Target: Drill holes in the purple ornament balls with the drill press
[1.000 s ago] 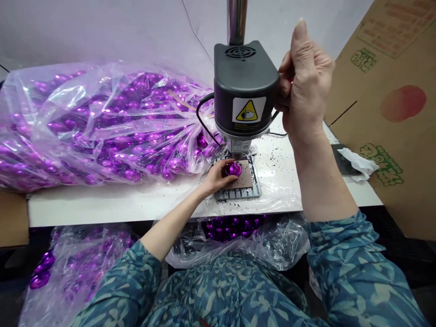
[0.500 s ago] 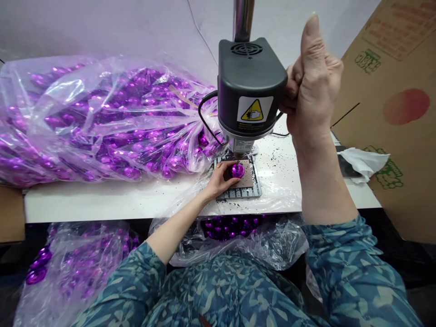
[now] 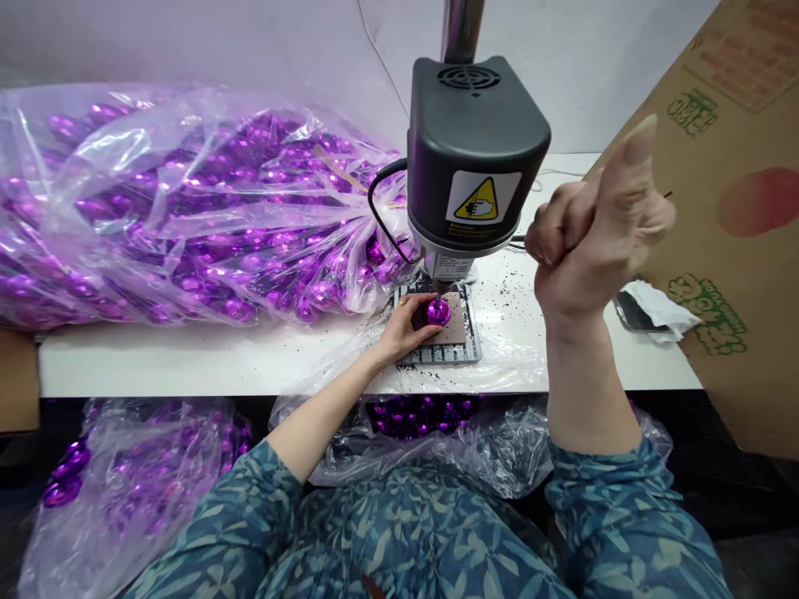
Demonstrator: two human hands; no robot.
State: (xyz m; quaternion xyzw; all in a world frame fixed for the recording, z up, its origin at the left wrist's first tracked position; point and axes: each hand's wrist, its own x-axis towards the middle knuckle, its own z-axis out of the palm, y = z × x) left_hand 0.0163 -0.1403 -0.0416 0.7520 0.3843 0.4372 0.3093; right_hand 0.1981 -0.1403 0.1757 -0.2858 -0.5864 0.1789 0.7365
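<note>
My left hand (image 3: 404, 327) is closed around a shiny purple bauble (image 3: 439, 313), thumb on the near side and fingers on the far side. The bauble rests on a brown board (image 3: 454, 334) over a slotted metal base plate (image 3: 469, 356). Directly above it is a black drill press (image 3: 478, 141) with a warning label; its bit end reaches the top of the bauble. Right of the drill head, my right hand (image 3: 602, 229) is raised in a fist with the thumb up. Whatever it grips, if anything, is hidden by the fingers.
A big clear bag of purple baubles (image 3: 205, 216) fills the table's left side. Dark shavings lie around the base plate. A dark flat object under white tissue (image 3: 662, 308) and a large cardboard box (image 3: 749, 274) stand right. More bagged baubles (image 3: 430, 416) are below the table edge.
My right hand has swung down and to the right, away from the drill head's side. The bit end now meets the bauble's top. My left hand keeps its hold; the view has shifted slightly.
</note>
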